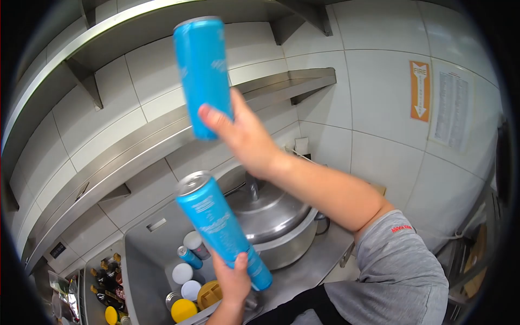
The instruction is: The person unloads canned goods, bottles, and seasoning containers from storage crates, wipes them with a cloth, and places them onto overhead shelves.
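My right hand (244, 130) grips a tall blue can (203, 70) and holds it up in front of the metal shelves, thumb across its lower part. Lower down, my left hand (234, 276) is closed around the lower part of a blue can (208, 211), tilted with its silver top toward the upper left. Blue shows below the fingers too; whether that is a second can is unclear. Behind this can stands a large metal pot (287, 238) with its lid on.
A grey bin (146, 260) at the lower left holds jars, lids and a small blue can (189, 257). Dark bottles (108, 281) stand left of it. Metal shelves (157, 127) run along the tiled wall. An orange fire sign (419, 91) hangs at the right.
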A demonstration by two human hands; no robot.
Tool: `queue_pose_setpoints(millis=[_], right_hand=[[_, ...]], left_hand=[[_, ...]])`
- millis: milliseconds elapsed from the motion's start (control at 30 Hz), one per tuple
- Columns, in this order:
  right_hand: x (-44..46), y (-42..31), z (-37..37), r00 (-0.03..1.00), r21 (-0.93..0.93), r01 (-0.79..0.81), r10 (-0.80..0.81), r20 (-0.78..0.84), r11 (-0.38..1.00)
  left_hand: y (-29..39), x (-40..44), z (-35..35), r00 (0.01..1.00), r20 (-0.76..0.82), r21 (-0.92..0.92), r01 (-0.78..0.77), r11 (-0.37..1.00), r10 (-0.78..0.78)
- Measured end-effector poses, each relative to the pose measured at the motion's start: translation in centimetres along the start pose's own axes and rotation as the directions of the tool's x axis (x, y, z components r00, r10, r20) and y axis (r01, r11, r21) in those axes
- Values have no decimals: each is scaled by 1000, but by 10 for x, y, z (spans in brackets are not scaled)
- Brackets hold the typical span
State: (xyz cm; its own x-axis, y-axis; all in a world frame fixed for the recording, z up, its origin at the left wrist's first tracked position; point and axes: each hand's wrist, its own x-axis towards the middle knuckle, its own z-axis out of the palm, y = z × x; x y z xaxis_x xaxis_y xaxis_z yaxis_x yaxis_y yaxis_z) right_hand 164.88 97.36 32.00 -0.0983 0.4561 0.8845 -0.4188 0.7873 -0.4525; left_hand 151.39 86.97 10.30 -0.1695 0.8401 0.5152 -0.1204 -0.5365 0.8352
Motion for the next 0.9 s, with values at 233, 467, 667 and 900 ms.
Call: queue_pose_setpoints(millis=[233, 467, 667, 900], right_hand=[[108, 57, -228, 993, -674, -120, 79, -91, 729], [209, 114, -445, 970, -918, -242, 108, -218, 315], [220, 158, -540, 921, -909, -370, 201, -333, 190], [211, 151, -538, 903, -884, -378, 322, -285, 277]], left_hand=[[55, 70, 80, 989, -100, -56, -114, 992, 108], [121, 200, 187, 889, -359, 138, -252, 958, 285], [110, 332, 242, 857, -249, 301, -373, 878, 450], [42, 455, 305, 935, -132, 320, -273, 907, 329]])
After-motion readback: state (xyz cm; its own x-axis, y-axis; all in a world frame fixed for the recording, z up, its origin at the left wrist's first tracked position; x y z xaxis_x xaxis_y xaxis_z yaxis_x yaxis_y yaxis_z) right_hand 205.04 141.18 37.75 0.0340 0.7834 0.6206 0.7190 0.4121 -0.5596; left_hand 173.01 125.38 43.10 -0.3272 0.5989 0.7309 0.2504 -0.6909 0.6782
